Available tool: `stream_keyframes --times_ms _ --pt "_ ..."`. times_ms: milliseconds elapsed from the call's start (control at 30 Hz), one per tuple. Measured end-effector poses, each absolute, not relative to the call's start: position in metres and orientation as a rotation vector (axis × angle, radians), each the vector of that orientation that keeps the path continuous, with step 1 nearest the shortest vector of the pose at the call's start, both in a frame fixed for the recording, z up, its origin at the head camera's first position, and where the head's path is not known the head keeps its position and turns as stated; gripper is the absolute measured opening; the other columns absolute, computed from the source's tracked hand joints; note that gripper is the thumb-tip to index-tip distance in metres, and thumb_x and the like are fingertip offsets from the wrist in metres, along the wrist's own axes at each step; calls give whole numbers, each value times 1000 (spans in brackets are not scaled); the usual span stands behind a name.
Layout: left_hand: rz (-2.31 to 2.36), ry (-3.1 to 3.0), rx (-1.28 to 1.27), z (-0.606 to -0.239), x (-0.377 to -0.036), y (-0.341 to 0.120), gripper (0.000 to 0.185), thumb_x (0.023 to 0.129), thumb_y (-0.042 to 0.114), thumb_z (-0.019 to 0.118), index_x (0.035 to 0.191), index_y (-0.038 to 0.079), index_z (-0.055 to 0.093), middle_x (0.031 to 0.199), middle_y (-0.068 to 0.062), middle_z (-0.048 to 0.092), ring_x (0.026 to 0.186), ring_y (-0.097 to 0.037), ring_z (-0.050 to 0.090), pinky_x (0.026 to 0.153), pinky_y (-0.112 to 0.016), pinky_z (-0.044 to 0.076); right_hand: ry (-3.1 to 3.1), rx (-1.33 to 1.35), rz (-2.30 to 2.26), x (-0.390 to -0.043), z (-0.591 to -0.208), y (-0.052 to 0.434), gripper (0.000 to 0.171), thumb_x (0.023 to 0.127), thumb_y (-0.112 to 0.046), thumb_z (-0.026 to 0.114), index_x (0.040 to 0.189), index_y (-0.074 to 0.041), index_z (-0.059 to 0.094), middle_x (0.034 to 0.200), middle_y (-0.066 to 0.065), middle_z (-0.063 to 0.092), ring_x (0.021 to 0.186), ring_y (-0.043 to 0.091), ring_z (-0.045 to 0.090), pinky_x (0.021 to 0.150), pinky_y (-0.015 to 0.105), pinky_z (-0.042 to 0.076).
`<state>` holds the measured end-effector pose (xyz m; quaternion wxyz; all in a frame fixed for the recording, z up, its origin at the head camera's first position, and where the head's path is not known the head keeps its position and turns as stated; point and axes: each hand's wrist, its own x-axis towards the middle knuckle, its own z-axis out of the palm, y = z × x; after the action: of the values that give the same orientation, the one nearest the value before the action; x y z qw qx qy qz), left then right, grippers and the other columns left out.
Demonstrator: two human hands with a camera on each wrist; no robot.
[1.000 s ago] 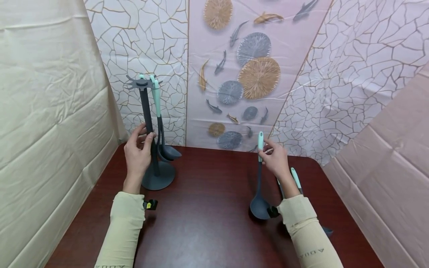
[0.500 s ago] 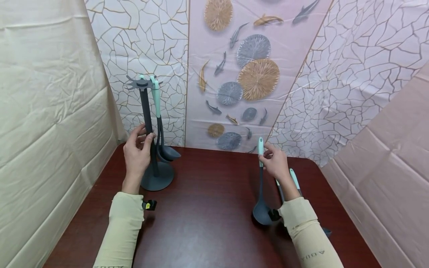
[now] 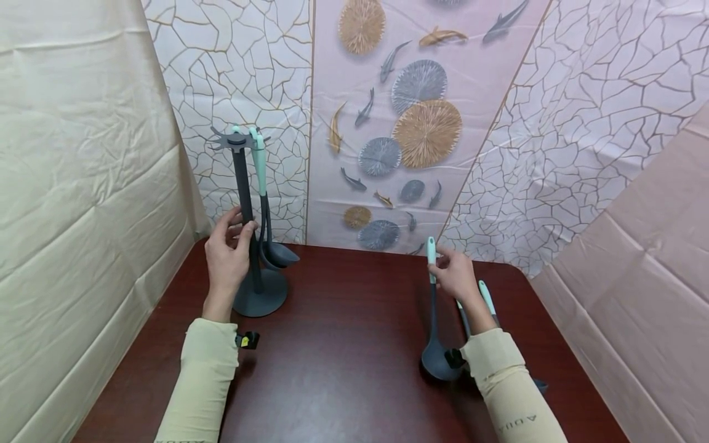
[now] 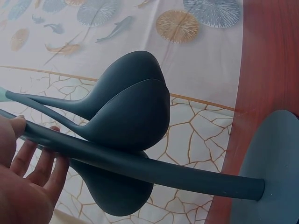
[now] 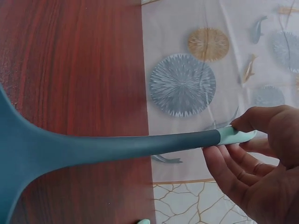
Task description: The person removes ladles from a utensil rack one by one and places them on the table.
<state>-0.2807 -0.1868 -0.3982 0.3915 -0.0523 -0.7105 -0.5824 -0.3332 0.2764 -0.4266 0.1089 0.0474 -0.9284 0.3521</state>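
The right hand (image 3: 455,275) pinches the mint tip of a ladle (image 3: 432,320) near right on the worktop (image 3: 343,344), and this light hold could slip, while the left hand (image 3: 227,258) grips the utensil stand (image 3: 244,203) far left.

In the head view, the utensils (image 3: 487,301) lying near the right hand (image 3: 456,274) are being largely hidden by the right wrist and sleeve, so their kind cannot be told. The bowl of the ladle (image 3: 434,332) is being partly covered by that sleeve. The stand's (image 3: 246,215) pole is being partly hidden by the left hand (image 3: 227,258). In the left wrist view, the hanging spoons (image 4: 126,112) are being cut off at the left edge, their handles unseen. In the right wrist view, the ladle's bowl is being cropped at the near left corner.
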Motion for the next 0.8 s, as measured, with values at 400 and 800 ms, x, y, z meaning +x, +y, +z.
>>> stream_keyframes --times_ms 400,800 --pt "-1480 -1819 -113 -399 -283 -188 40 105 6 66 145 2 62 127 -22 68 104 -31 69 81 -12 49 -2811 58 1060 -335 -433 279 52 101 -5 65 151 3 51 103 22 67 69 41 72 59 44 62" --pt "-1462 -1827 -117 -401 -283 -188 40 105 6 67 145 2 62 126 -22 69 100 -11 69 81 -14 50 -2872 21 1057 -337 -443 283 51 102 -7 65 150 2 50 101 21 68 66 35 72 63 49 62"
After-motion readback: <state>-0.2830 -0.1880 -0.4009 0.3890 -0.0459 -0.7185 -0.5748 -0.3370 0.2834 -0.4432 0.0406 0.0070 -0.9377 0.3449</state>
